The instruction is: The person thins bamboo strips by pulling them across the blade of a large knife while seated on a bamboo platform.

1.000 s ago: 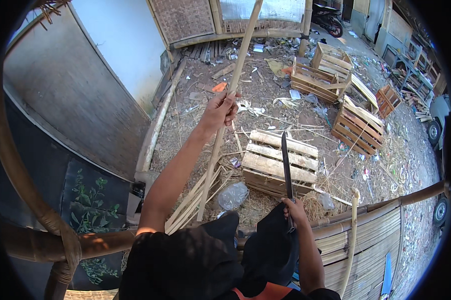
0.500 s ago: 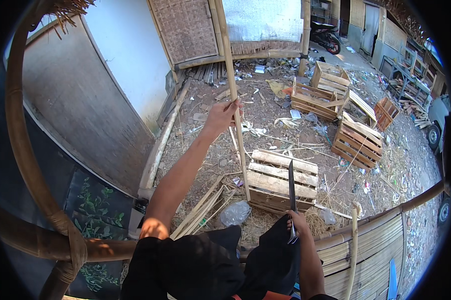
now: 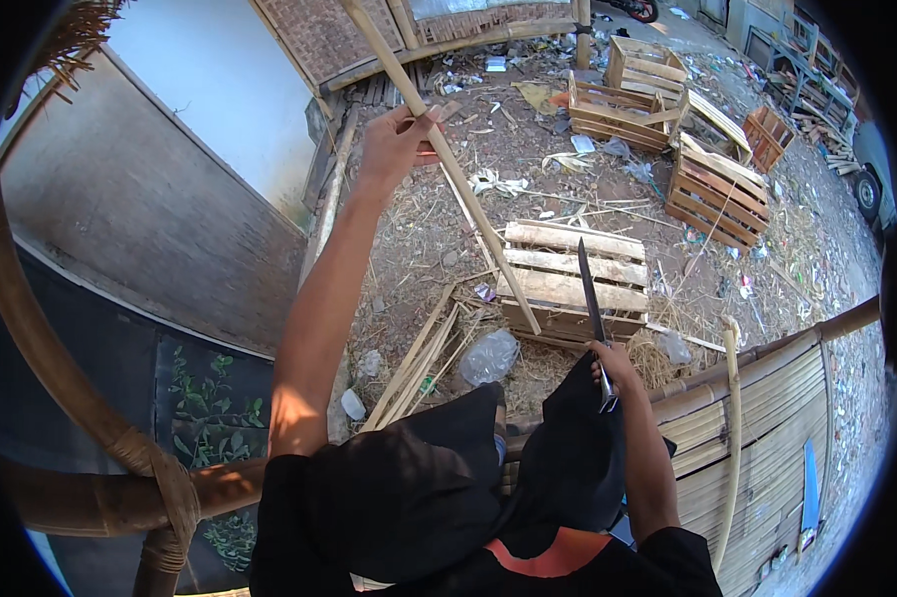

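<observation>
My left hand (image 3: 394,151) is closed round a long, pale bamboo strip (image 3: 473,207), held out ahead on a straight arm. The strip slants from the upper left down to the right, its lower end in front of the slatted wooden crate (image 3: 576,261); whether it touches the crate I cannot tell. In my right hand (image 3: 616,366), near my lap, is a machete (image 3: 589,281). Its dark, narrow blade points up and away, overlapping the crate in view. The machete and the strip are apart.
More wooden crates (image 3: 717,194) lie at the far right on littered ground. Loose strips (image 3: 414,363) and a clear plastic bag (image 3: 489,356) lie left of the near crate. A bamboo rail (image 3: 120,502) crosses at left; a slatted bamboo surface (image 3: 767,448) with a blue-bladed saw (image 3: 810,488) is at right.
The strip has tilted further, its lower end swinging right across the front of the crate. My left hand has shifted up and left in view. The view has tipped downward; the machete stays in my right hand.
</observation>
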